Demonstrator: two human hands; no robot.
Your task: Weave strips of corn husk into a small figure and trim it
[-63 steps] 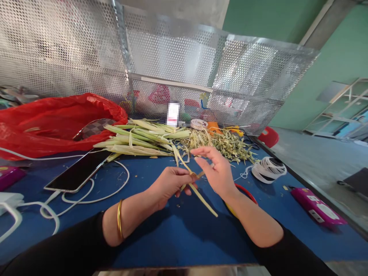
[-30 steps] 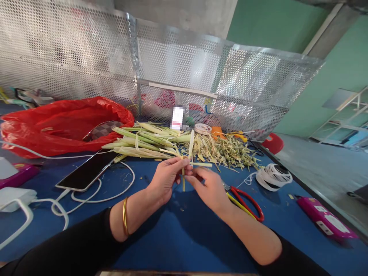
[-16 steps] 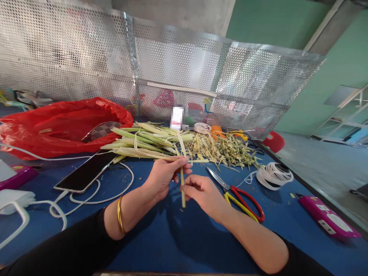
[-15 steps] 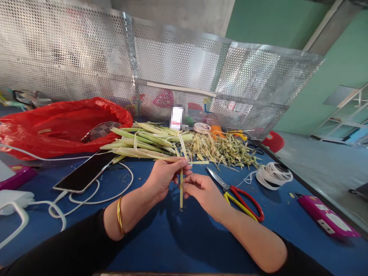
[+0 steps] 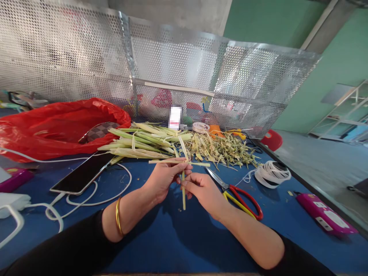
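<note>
My left hand [image 5: 164, 177] is closed on pale leaf strips [image 5: 183, 147] where they cross, with thumb and fingers pinched together. One strip runs sideways through that grip, and another points up and away. Just to the right, my right hand [image 5: 202, 189] pinches the strip that hangs down toward me, whose lower end [image 5: 184, 201] shows below the fingers. Both hands nearly touch, above the blue table [image 5: 184, 245]. Behind them lie a bundle of long green-yellow leaves [image 5: 143, 142] and a heap of small dried leaf pieces [image 5: 224, 149].
Scissors with red and yellow handles [image 5: 247, 201] lie right of my right hand. Farther right are a white cord spool [image 5: 272, 174] and a magenta pack [image 5: 326, 214]. On the left are a phone [image 5: 83, 174], white cables and a red plastic bag [image 5: 57, 126].
The sideways strip now shows clearly left of the crossing, above my left hand. The hanging strip has shifted slightly right. Both hands keep their pinches; the whole view has moved a little.
</note>
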